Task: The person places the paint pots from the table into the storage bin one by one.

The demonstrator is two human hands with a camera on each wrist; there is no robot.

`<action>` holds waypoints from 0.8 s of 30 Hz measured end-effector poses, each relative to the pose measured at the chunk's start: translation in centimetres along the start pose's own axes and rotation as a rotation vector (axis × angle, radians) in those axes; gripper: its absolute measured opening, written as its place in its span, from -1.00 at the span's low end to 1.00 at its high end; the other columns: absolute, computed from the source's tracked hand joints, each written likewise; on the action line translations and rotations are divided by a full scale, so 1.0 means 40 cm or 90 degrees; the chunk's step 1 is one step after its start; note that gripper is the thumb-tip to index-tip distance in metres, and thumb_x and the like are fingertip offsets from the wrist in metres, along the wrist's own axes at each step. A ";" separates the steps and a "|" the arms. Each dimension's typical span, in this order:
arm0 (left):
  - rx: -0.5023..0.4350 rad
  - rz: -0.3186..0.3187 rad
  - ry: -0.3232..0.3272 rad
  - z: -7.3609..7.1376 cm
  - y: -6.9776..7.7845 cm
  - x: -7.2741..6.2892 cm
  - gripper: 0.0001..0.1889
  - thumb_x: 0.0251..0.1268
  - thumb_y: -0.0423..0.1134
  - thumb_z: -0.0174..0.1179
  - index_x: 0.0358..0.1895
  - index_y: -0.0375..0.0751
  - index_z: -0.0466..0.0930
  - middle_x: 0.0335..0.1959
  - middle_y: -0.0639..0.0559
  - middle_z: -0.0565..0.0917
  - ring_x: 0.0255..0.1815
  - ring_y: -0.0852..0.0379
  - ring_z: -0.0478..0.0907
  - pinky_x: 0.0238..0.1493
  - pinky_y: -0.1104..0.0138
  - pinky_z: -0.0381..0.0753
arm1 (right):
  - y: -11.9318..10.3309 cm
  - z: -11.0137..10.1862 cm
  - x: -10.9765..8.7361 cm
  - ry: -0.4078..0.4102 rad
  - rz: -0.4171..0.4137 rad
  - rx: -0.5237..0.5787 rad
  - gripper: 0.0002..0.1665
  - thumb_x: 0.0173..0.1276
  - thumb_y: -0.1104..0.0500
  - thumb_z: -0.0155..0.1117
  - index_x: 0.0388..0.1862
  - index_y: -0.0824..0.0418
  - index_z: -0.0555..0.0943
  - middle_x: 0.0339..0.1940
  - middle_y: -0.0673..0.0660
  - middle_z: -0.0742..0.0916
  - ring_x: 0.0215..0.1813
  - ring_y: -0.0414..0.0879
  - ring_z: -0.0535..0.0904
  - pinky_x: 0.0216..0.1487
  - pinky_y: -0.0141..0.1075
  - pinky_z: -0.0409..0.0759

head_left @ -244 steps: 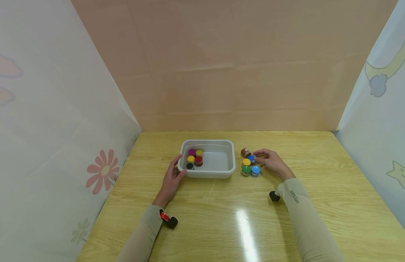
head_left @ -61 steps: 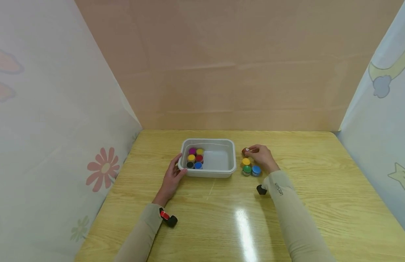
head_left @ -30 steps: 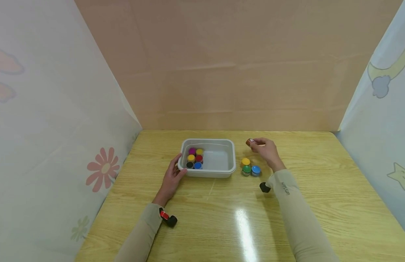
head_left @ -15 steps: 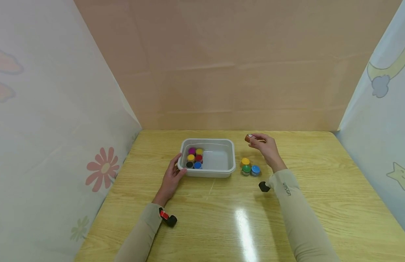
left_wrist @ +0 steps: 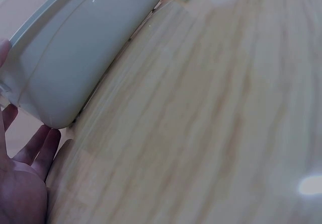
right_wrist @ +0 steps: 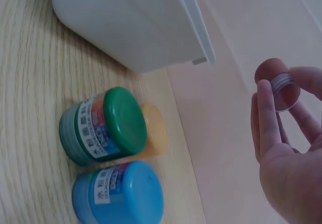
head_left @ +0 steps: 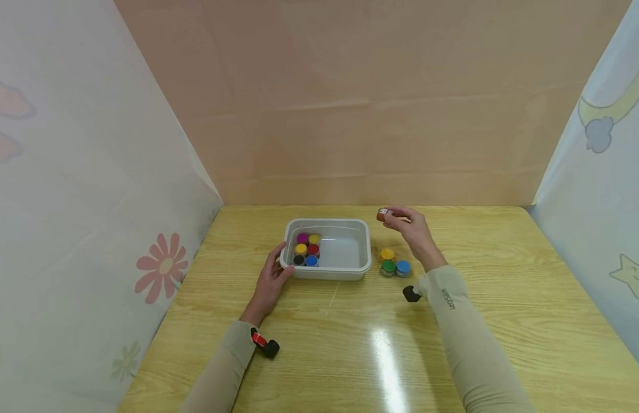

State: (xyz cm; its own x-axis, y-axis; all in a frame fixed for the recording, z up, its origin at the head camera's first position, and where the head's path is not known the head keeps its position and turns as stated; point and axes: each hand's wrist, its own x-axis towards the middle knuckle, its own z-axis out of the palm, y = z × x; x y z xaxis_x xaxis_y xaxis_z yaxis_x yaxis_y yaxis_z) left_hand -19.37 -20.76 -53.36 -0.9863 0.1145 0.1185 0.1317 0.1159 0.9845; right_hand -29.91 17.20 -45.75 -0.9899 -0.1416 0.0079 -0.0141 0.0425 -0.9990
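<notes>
My right hand (head_left: pixel 413 232) pinches a small brown paint jar (head_left: pixel 383 214) between thumb and fingers, raised above the table beyond the container's right end. In the right wrist view the jar (right_wrist: pixel 272 71) is held tilted at the fingertips. My left hand (head_left: pixel 269 285) holds the left end of a white plastic container (head_left: pixel 327 270), thumb at the near corner and fingers along the side. Inside, on the left, several paint jars stand in two columns, among them a red jar (head_left: pixel 313 250) and a blue jar (head_left: pixel 311 261).
Right of the container stand a yellow-lidded jar (head_left: pixel 386 254), a green jar (head_left: pixel 388 267) and a light blue jar (head_left: pixel 403 268), close together. The wooden table (head_left: pixel 319 350) meets a brown backdrop (head_left: pixel 371 115) behind and patterned sheets at both sides.
A blue jar now stands in the container's near row; earlier it lay in the right group. My right hand has lifted the brown jar and moved it slightly left. My left hand stays put.
</notes>
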 end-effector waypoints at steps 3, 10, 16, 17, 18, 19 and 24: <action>0.000 0.000 -0.001 -0.001 -0.001 0.000 -0.27 0.57 -0.13 0.20 0.67 0.12 0.08 0.69 -0.01 0.11 0.60 -0.12 0.27 0.56 -0.04 0.27 | 0.003 0.009 0.000 -0.016 -0.008 -0.007 -0.44 0.57 0.20 0.23 0.42 0.46 0.45 0.05 0.10 0.56 -0.11 -0.27 0.74 0.03 -0.47 0.70; 0.002 -0.004 0.005 -0.001 -0.002 -0.001 -0.29 0.58 -0.22 0.17 0.67 0.14 0.09 0.69 0.00 0.12 0.60 -0.12 0.29 0.56 -0.04 0.28 | 0.027 0.029 0.008 -0.037 -0.037 -0.057 -0.49 0.59 0.14 0.22 0.36 0.43 0.50 0.07 0.18 0.59 -0.14 -0.30 0.76 0.02 -0.45 0.71; 0.003 -0.006 0.002 -0.002 -0.002 0.000 -0.29 0.58 -0.18 0.18 0.67 0.12 0.09 0.69 -0.01 0.13 0.59 -0.14 0.28 0.57 -0.05 0.27 | 0.024 0.061 0.010 -0.062 -0.040 -0.058 -0.52 0.58 0.15 0.25 0.34 0.39 0.54 0.12 0.23 0.63 0.06 -0.04 0.78 0.26 -0.10 0.67; 0.003 -0.005 0.001 -0.002 -0.002 0.000 -0.28 0.58 -0.17 0.19 0.67 0.11 0.09 0.69 -0.01 0.13 0.59 -0.15 0.28 0.57 -0.06 0.27 | 0.023 0.067 0.011 -0.063 -0.035 -0.061 -0.52 0.57 0.13 0.27 0.33 0.36 0.55 0.12 0.22 0.63 0.10 0.00 0.77 0.32 -0.03 0.62; 0.002 -0.003 0.000 -0.002 -0.002 0.000 -0.28 0.58 -0.18 0.18 0.67 0.10 0.09 0.69 -0.02 0.13 0.59 -0.16 0.28 0.56 -0.08 0.27 | 0.023 0.073 0.011 -0.066 -0.032 -0.068 -0.51 0.56 0.11 0.28 0.34 0.35 0.56 0.14 0.23 0.63 0.13 0.05 0.75 0.38 0.03 0.57; 0.003 -0.002 0.000 -0.002 -0.001 -0.001 -0.29 0.58 -0.18 0.18 0.67 0.09 0.08 0.69 -0.03 0.13 0.59 -0.17 0.28 0.56 -0.09 0.26 | 0.022 0.079 0.012 -0.067 -0.027 -0.075 -0.50 0.55 0.10 0.29 0.34 0.33 0.56 0.14 0.22 0.62 0.14 0.08 0.74 0.41 0.06 0.53; 0.001 -0.001 0.003 -0.002 0.001 -0.003 -0.29 0.59 -0.21 0.17 0.67 0.09 0.08 0.69 -0.03 0.12 0.60 -0.17 0.27 0.56 -0.10 0.26 | 0.021 0.112 0.018 -0.083 -0.025 -0.106 -0.48 0.53 0.11 0.32 0.37 0.31 0.56 0.19 0.26 0.59 0.10 0.14 0.72 0.39 0.06 0.57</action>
State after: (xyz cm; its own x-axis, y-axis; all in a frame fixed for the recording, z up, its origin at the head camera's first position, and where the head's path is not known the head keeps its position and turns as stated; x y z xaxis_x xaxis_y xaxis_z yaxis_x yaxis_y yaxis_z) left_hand -19.26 -20.84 -53.34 -0.9870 0.1100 0.1173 0.1301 0.1172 0.9846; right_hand -30.01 12.71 -46.77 -0.9615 -0.2732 0.0304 -0.0865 0.1954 -0.9769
